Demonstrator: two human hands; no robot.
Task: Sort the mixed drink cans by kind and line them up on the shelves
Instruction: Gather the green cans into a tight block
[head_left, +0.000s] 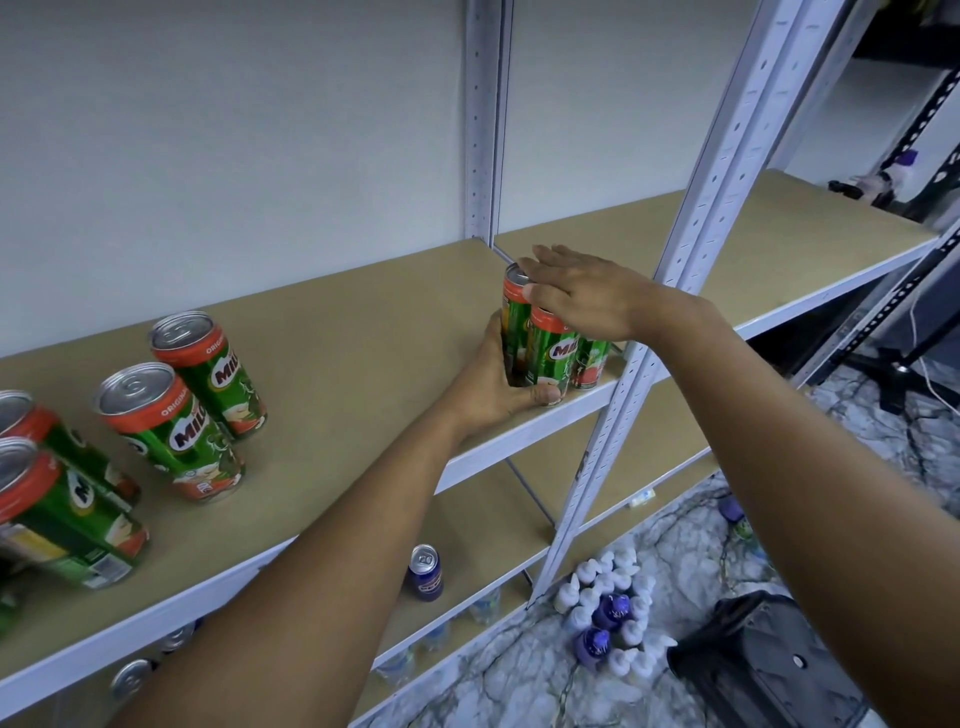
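1. Our left hand (501, 382) grips the green cans (550, 353) at the shelf's (363, 332) front right corner.
2. Our right hand (582, 296) lies flat on their tops.
3. Risk: a shove tips one off the front edge.

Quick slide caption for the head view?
Left hand grips and right hand lies flat atop three green Milo cans grouped against the shelf upright.
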